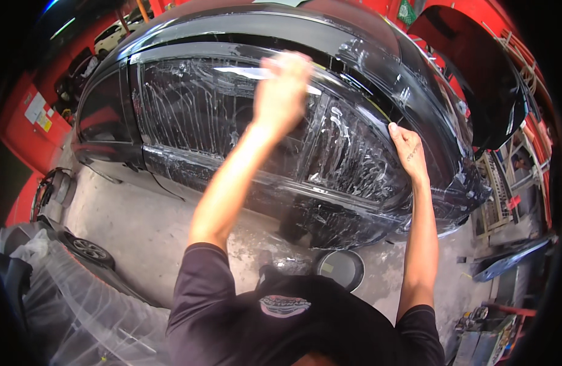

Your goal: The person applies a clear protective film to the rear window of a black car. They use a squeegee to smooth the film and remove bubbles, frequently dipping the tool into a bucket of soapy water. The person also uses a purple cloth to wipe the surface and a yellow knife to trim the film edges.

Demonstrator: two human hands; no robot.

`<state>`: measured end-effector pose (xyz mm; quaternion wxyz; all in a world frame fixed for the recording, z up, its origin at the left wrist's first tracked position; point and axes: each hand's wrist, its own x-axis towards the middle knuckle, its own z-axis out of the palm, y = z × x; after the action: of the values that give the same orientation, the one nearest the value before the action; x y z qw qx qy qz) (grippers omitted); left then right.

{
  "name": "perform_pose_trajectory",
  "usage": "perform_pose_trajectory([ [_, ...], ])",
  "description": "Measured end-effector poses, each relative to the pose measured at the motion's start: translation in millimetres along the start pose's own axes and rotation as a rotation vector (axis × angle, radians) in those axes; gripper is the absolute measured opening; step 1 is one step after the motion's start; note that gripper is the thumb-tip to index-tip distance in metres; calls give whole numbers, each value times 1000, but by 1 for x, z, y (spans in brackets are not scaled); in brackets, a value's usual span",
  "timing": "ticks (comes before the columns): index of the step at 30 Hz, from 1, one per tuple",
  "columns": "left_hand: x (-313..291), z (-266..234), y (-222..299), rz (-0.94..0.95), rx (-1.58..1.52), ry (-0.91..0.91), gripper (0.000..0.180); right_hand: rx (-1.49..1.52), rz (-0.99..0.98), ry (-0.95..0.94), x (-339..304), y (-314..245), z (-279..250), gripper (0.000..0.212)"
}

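Nearest: person's dark shirt with an oval chest patch (284, 305) at bottom centre, both bare forearms running up from it to the car. Left hand (283, 91): motion-blurred, fingers curled in, pressed against the top of the rear side window (195, 116); can't tell whether the grip has a tool or cloth in it, blur hides it. Right hand (408, 150): grip mostly open, fingers flat and spread, holds nothing, palm resting on the wet glass edge of the small rear quarter window (354, 158) where it meets the roof pillar. The black car (244, 30) lies directly under both grips; its side glass is streaked with soapy white film, streaks below and left of the left grip, heavier smears between the two grips. Lower door panel (244, 189) beneath the left forearm, wet and glossy. Below the right grip, near the person's chest, a round dark bucket (340, 269) sits on the concrete floor (146, 226). Left of the left arm, well apart: another vehicle wrapped in clear plastic sheeting (67, 305), one wheel (89, 250) showing. Right of the right grip, well apart: a raised black body panel (476, 73), a metal rack (497, 201), clutter on the floor. Farthest: red workshop walls (25, 128) behind the car, top and left.
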<state>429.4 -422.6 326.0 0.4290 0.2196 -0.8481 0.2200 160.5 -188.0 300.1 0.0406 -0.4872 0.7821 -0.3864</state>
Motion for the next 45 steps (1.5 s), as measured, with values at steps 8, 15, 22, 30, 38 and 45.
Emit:
perform_pose_trajectory([
  [8, -8, 14, 50, -88, 44, 10, 52, -73, 20, 37, 0, -20, 10, 82],
  [15, -10, -3, -75, -172, 46, 219, 42, -74, 3, 30, -5, -21, 5, 81],
  [22, -6, 24, 89, 80, -232, 132, 55, -39, 30, 9, 2, -11, 4, 76],
  [30, -9, 31, -55, -201, 136, 163, 45, -74, -17, 43, -6, -22, 7, 66],
  [38, 7, 2, -5, -3, 1, -44, 47, -55, -46, 76, -11, -9, 1, 70],
  [45, 9, 10, 93, 17, -126, -27, 54, 50, -2, 129, 1, -4, 8, 95],
])
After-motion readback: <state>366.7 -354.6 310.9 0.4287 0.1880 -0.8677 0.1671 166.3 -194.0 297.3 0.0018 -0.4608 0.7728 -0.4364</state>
